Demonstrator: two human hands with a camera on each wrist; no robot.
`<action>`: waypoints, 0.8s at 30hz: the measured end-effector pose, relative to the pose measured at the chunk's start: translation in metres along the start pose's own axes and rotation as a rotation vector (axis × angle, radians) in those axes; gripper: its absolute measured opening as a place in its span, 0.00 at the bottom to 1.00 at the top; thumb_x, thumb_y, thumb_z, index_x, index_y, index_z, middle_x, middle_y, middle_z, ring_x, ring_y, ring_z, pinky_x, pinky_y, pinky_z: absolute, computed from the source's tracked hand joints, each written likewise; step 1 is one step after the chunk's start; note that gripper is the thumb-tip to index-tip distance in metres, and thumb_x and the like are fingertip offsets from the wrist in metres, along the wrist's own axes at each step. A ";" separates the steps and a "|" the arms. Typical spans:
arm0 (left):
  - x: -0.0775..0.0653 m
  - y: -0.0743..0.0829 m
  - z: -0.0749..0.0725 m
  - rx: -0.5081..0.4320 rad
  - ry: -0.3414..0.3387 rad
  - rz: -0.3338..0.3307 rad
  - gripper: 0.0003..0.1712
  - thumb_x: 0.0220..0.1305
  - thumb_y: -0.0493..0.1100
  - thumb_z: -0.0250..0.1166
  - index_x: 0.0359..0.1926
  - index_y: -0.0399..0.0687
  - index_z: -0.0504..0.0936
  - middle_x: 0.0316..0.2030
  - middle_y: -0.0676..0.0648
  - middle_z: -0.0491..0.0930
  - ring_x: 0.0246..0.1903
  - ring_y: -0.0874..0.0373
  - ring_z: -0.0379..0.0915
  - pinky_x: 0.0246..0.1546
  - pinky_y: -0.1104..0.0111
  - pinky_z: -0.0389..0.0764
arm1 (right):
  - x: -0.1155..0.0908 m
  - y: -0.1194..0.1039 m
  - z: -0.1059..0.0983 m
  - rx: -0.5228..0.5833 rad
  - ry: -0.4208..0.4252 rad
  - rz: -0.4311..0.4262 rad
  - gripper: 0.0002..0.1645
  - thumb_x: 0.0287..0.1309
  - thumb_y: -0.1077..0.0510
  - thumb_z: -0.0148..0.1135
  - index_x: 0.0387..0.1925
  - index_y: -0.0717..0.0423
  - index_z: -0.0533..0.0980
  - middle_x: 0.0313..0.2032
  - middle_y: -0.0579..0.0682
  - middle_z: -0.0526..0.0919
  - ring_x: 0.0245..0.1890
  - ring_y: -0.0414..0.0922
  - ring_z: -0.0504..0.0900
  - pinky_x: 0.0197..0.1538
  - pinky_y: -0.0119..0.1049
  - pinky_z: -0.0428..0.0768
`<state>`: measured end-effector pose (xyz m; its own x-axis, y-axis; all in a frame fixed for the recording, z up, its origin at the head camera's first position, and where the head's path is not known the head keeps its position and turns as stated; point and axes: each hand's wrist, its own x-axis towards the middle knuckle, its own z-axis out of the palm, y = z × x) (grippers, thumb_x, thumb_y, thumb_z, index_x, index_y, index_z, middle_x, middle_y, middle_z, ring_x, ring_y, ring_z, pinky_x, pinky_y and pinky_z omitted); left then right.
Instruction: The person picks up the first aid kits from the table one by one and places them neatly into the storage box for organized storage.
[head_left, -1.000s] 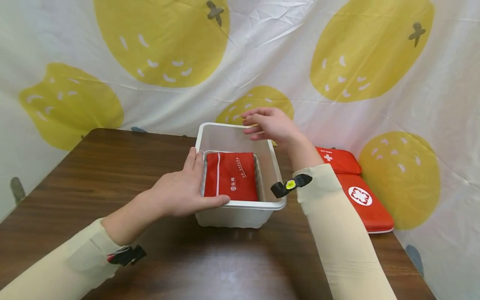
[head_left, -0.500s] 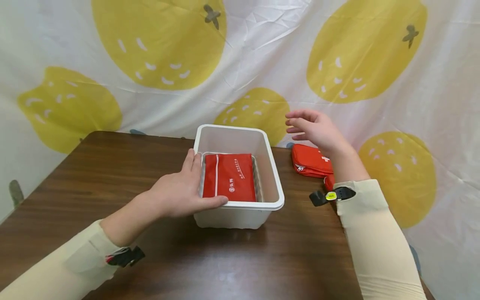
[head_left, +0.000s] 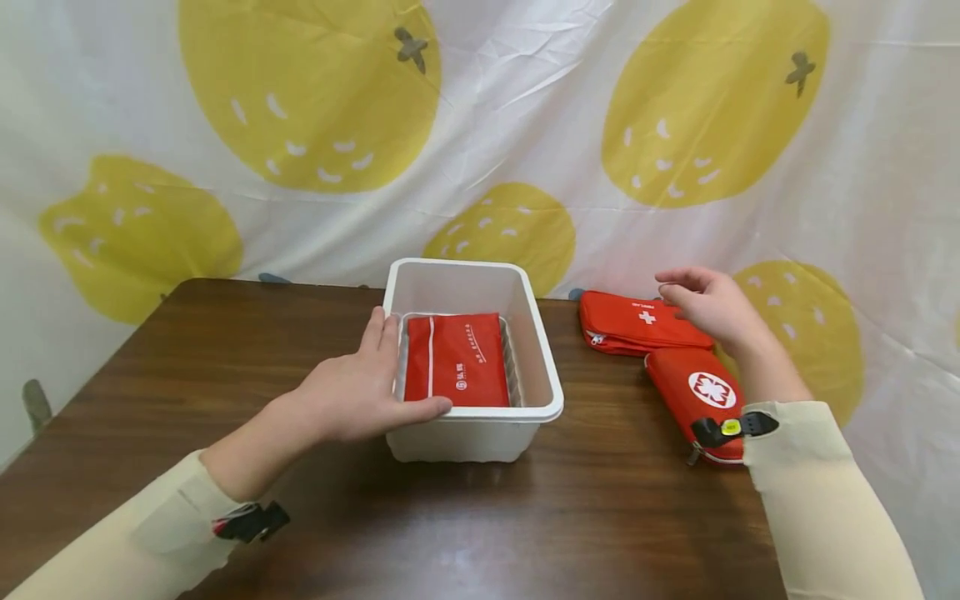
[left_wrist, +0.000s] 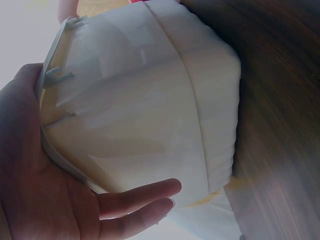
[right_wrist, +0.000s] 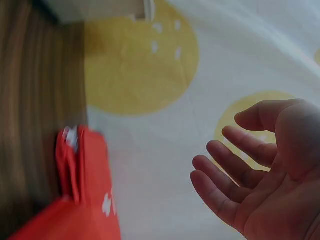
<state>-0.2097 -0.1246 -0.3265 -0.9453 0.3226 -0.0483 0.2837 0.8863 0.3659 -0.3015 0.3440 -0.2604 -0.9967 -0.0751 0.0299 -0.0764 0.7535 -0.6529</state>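
Observation:
In the head view my left hand [head_left: 352,392] rests at the near-left corner of a white plastic bin [head_left: 465,442]. Its fingers lie straight along the left side and the thumb reaches over the front rim. A flat red pouch [head_left: 468,358] with a white stripe lies inside, on a clear tray [head_left: 512,367]. My right hand [head_left: 712,304] hovers at the right, holding nothing, its fingers loosely bent. Below it are a red zippered first-aid pouch [head_left: 630,321] with a white cross and a red case [head_left: 682,387] with a round white emblem, partly hidden by the wrist.
All of it stands on a dark wooden table [head_left: 262,358]. Close behind hangs a white curtain [head_left: 517,100] printed with large yellow fruit. The two red kits lie to the right of the bin, near the table's right edge.
My right hand has moved from above the bin to the right, then lower over the red first-aid pouch. The left hand has stayed at the bin's corner.

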 end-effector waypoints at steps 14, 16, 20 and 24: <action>0.001 -0.002 0.002 0.017 0.038 0.007 0.77 0.61 0.85 0.60 0.87 0.33 0.43 0.88 0.29 0.40 0.46 0.38 0.88 0.43 0.48 0.87 | -0.019 0.075 -0.020 -0.253 0.015 0.017 0.31 0.83 0.52 0.53 0.73 0.70 0.72 0.63 0.76 0.81 0.59 0.67 0.83 0.52 0.43 0.81; 0.001 -0.002 0.001 0.020 0.040 0.007 0.77 0.62 0.84 0.60 0.87 0.32 0.43 0.88 0.29 0.40 0.45 0.38 0.88 0.43 0.48 0.87 | -0.020 0.084 -0.020 -0.277 -0.008 0.021 0.30 0.83 0.52 0.54 0.73 0.70 0.72 0.64 0.76 0.81 0.61 0.70 0.82 0.56 0.51 0.82; 0.003 -0.001 0.000 0.025 0.038 0.009 0.78 0.61 0.85 0.60 0.88 0.33 0.42 0.88 0.30 0.39 0.45 0.39 0.88 0.43 0.49 0.87 | -0.023 0.099 -0.020 -0.327 -0.067 0.023 0.29 0.81 0.56 0.54 0.72 0.71 0.72 0.65 0.79 0.79 0.64 0.75 0.78 0.63 0.66 0.78; 0.005 0.001 0.000 0.034 0.027 0.006 0.78 0.61 0.85 0.60 0.88 0.33 0.42 0.88 0.30 0.39 0.44 0.41 0.88 0.42 0.50 0.87 | -0.026 0.112 -0.019 -0.365 -0.128 0.032 0.29 0.76 0.60 0.56 0.71 0.74 0.72 0.62 0.83 0.78 0.60 0.75 0.79 0.59 0.60 0.80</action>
<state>-0.2143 -0.1226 -0.3264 -0.9475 0.3191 -0.0212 0.2941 0.8954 0.3343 -0.2844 0.4423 -0.3199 -0.9891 -0.1116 -0.0957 -0.0731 0.9380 -0.3388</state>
